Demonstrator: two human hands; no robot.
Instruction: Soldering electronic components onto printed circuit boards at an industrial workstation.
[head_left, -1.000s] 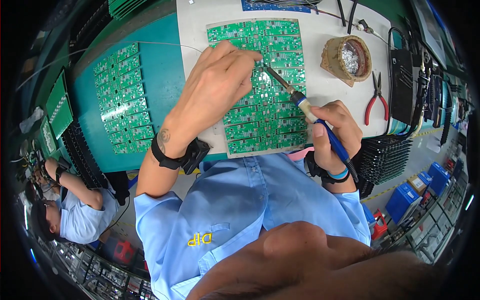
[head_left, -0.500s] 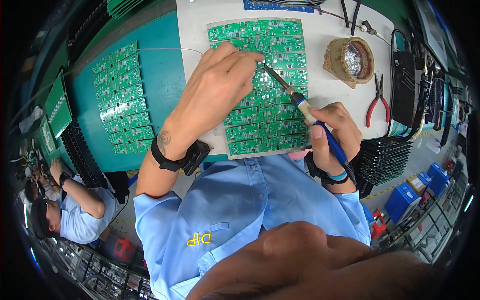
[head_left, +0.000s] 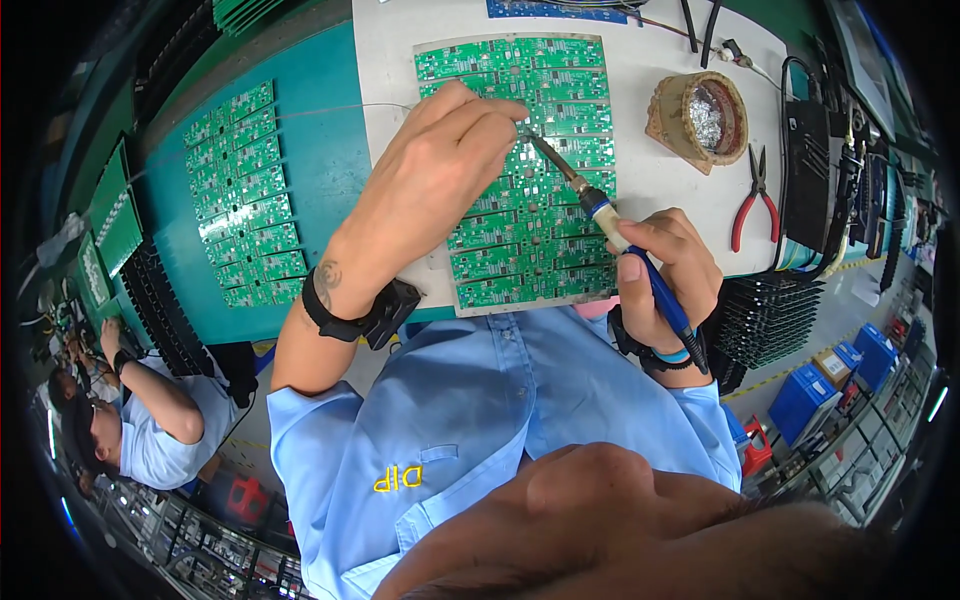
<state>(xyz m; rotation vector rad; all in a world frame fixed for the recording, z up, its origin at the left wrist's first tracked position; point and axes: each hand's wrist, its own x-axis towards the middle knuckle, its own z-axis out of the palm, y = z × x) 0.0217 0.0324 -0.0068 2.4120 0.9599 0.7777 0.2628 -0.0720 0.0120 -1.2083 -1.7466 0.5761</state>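
White and teal surface (head_left: 680, 190) fills the head view, carrying a green circuit board panel (head_left: 540, 230) lying flat. The left hand (head_left: 440, 170) rests on it, fingers pinched around thin solder wire (head_left: 340, 108). The right hand (head_left: 665, 265) grips a blue-handled soldering iron (head_left: 610, 220), tip touching the panel. The panel looks thin, stiff, fragile; best held by its edges. Red pliers (head_left: 750, 205) lie nearby.

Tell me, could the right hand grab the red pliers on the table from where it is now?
Probably yes, but not right away. The red pliers lie in the open on the white mat, just beyond the right hand, with nothing between them. But that hand's fingers are wrapped around the soldering iron, so it would have to put that down first.
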